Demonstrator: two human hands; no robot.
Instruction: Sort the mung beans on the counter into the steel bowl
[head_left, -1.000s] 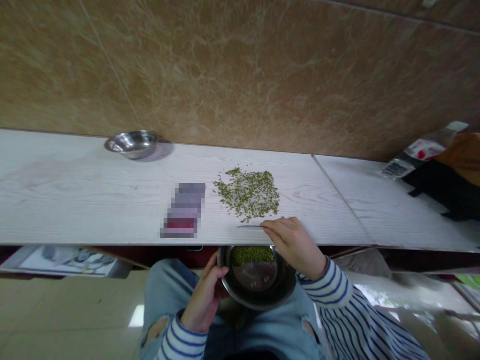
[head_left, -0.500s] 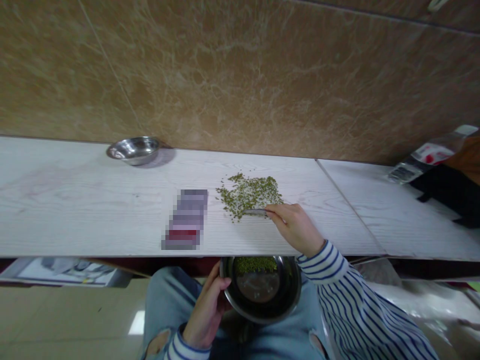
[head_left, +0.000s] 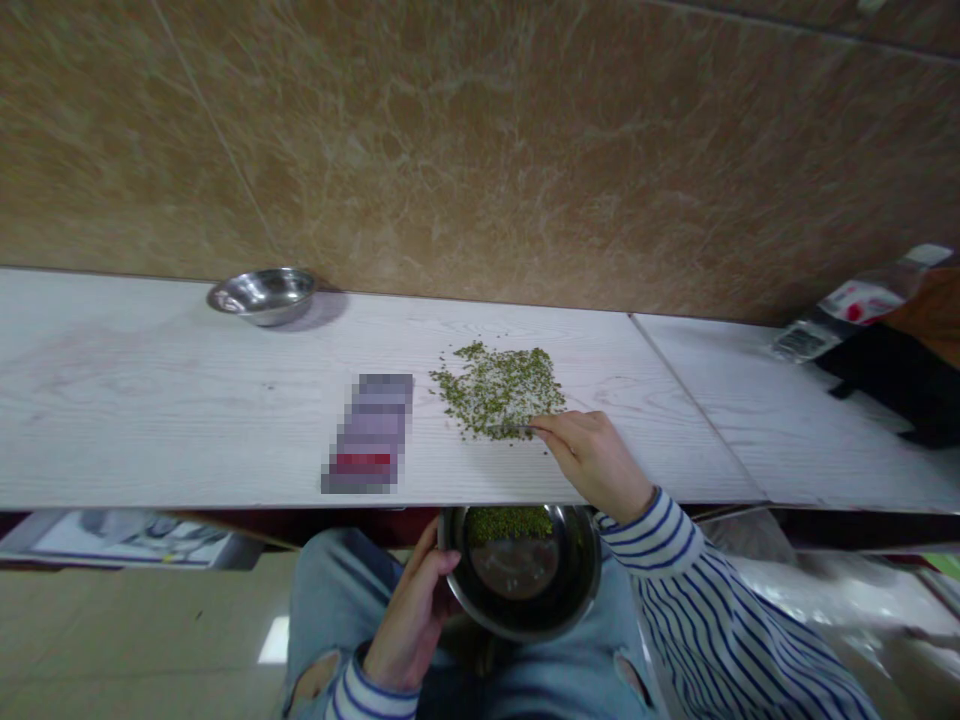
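Small green beans, apparently mung beans (head_left: 506, 383), lie scattered in a loose patch on the white wood-grain table. My right hand (head_left: 600, 458) pinches a thin, flat-edged tool (head_left: 508, 429) whose exact kind I cannot make out. Its edge rests at the near side of the patch. Just below the table's front edge, my left hand (head_left: 420, 615) grips the left rim of a steel bowl (head_left: 525, 632), thumb on top. The bowl is tilted over my lap, and more of the beans (head_left: 510, 522) have gathered at its far side.
A small steel bowl (head_left: 262, 297) stands near the wall at back left. A pixelated, phone-shaped rectangle (head_left: 369, 432) lies left of the beans. At far right are a clear plastic bottle (head_left: 859, 300) and a black object (head_left: 892, 385). An open drawer (head_left: 240, 552) sits under the table at left.
My right hand and the tool have shifted slightly toward me at the near edge of the patch, and a few beans now lie nearer. The left hand keeps its hold on the bowl.
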